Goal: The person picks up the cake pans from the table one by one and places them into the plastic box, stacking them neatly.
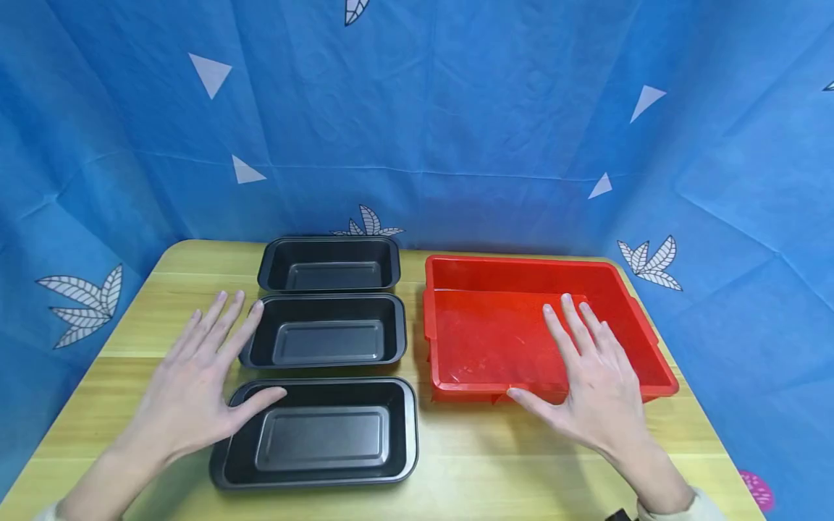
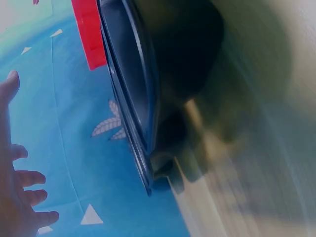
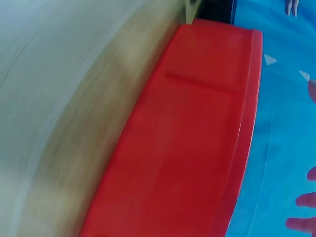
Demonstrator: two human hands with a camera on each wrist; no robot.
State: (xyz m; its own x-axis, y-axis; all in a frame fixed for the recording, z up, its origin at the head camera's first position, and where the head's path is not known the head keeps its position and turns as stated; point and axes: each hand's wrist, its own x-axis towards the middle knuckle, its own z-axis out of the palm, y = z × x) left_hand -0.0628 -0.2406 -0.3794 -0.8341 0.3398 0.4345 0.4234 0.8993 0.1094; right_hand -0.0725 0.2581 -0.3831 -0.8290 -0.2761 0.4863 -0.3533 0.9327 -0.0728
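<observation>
Left of the red tray [image 1: 489, 333], a near pan [image 1: 322, 438], a middle pan [image 1: 329, 341] and a far pan [image 1: 334, 276], all dark and rectangular, line up in a column. Above the left ends of the near and middle pans hovers the left hand [image 1: 195, 383], fingers spread and holding nothing. Over the tray's near right part hangs the right hand [image 1: 599, 387], likewise spread and unoccupied. Pans and tray stand on a wooden table [image 1: 482, 470]; beyond its far edge rises blue cloth [image 1: 430, 108] with white triangles [image 1: 210, 74].
</observation>
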